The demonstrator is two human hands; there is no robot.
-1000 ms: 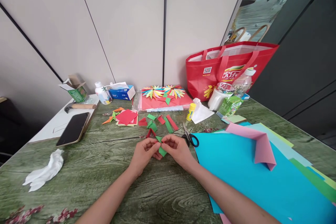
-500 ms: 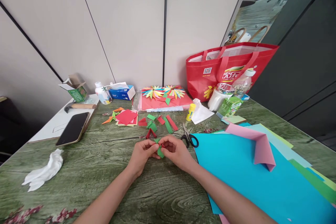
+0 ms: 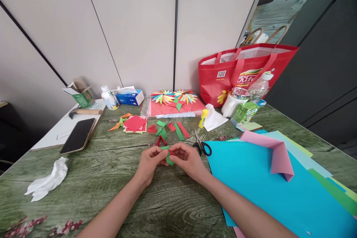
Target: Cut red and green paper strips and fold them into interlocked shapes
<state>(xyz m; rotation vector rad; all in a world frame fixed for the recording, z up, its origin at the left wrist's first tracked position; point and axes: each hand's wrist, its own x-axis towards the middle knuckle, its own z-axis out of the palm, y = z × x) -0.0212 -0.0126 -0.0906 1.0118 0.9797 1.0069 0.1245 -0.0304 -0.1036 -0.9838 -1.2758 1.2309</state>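
My left hand (image 3: 150, 161) pinches a small piece of folded green paper (image 3: 169, 160) near the middle of the table. From the other side, my right hand (image 3: 186, 159) is closed on a bit of folded red paper (image 3: 171, 153) that meets the green one; fingers partly hide the join. Just beyond my fingertips stands a folded red strip (image 3: 161, 140). Farther back lie several loose green and red pieces, among them a green strip (image 3: 179, 132) and a red strip (image 3: 183, 130). Black-handled scissors (image 3: 202, 145) rest to the right of my right hand.
Blue paper sheets (image 3: 251, 178) cover the right side, with a folded pink sheet (image 3: 280, 156) on top. A glue stick (image 3: 203, 118), red bag (image 3: 220, 81) and paper stars (image 3: 162, 97) stand behind. On the left are a phone (image 3: 78, 135), a hammer (image 3: 86, 112) and crumpled tissue (image 3: 47, 180).
Both hands stay in nearly the same place. The green paper between the fingers has turned slightly, and more of its upper left part shows. The view has shifted a little.
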